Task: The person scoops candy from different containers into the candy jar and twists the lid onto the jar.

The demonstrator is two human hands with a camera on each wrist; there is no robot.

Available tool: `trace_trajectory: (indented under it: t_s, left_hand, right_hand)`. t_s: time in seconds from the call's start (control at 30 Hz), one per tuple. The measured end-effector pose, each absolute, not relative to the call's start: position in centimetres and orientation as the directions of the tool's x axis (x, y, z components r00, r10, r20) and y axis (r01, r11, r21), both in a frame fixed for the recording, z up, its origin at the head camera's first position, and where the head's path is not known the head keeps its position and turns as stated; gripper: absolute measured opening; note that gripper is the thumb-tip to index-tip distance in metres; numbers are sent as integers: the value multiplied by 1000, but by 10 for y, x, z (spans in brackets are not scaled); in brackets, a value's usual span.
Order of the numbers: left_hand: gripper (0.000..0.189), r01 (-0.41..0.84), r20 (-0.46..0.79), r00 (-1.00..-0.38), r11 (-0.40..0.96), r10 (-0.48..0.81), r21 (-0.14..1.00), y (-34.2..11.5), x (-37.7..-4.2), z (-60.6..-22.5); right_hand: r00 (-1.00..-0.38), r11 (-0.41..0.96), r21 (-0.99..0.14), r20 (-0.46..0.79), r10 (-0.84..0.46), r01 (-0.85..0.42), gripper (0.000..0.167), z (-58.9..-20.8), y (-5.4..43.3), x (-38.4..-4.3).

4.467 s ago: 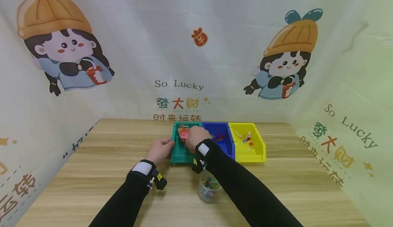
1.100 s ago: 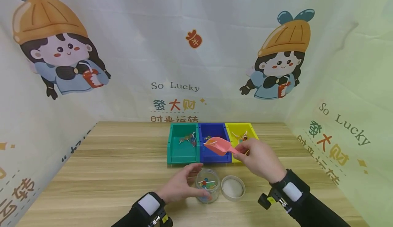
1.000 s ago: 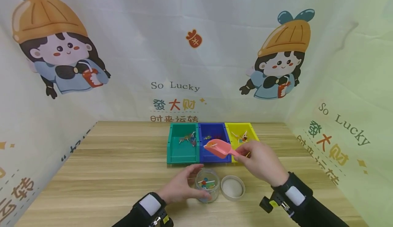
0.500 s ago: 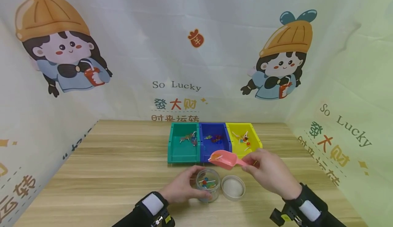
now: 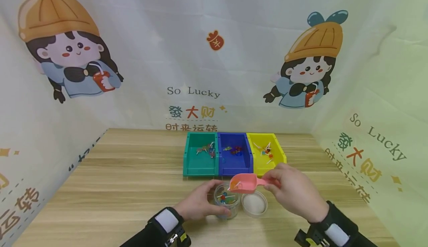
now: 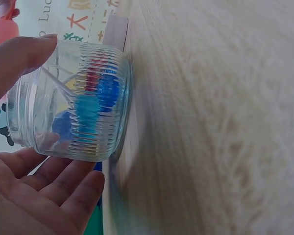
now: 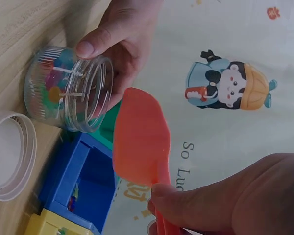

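Pink scoop (image 5: 246,184) and right hand (image 5: 294,191) are coming nearer the person: half a second ago the scoop was overlapping the blue bin (image 5: 234,165)'s front edge, and now its lip is reaching over the rim of the glass jar (image 5: 228,203) in the head view. For the work, this is bringing the load, a small orange piece (image 5: 236,184) with a pale stick, close to the jar's mouth; it is lying in the scoop, not yet in the jar.

The right hand's fingers are pinching the handle. The left hand (image 5: 200,203) is holding its place, thumb and fingers curving round the jar, which is standing upright on the worktop (image 5: 133,187).

Against the frame from 4.5 seconds ago, more is differing: then the scoop was dipping into the green bin (image 5: 200,166), and the left hand was touching that bin's side. The white lid (image 5: 255,204), then hidden, is now showing beside the jar.
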State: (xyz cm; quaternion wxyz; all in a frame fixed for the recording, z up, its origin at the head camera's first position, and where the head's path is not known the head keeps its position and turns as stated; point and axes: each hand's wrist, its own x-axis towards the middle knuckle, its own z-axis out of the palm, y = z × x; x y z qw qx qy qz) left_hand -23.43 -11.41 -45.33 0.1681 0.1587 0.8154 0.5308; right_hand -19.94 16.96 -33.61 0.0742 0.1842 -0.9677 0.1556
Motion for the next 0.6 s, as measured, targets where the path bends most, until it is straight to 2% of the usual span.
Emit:
trace_trajectory:
  t_s: [0.2, 0.43, 0.6]
  left_hand:
    - [80, 74, -113, -897, 396, 428, 915, -114, -234, -453]
    - [79, 82, -99, -893, 376, 439, 923, -115, -234, -456]
    - [80, 93, -90, -891, 371, 446, 924, -115, -234, -456]
  right_hand:
    - [-828, 865, -99, 360, -429, -491, 14, -338, 161, -192]
    - [-730, 831, -19, 490, -476, -555, 21, -339, 153, -187]
    - [-695, 820, 21, 520, -497, -572, 24, -337, 152, -184]
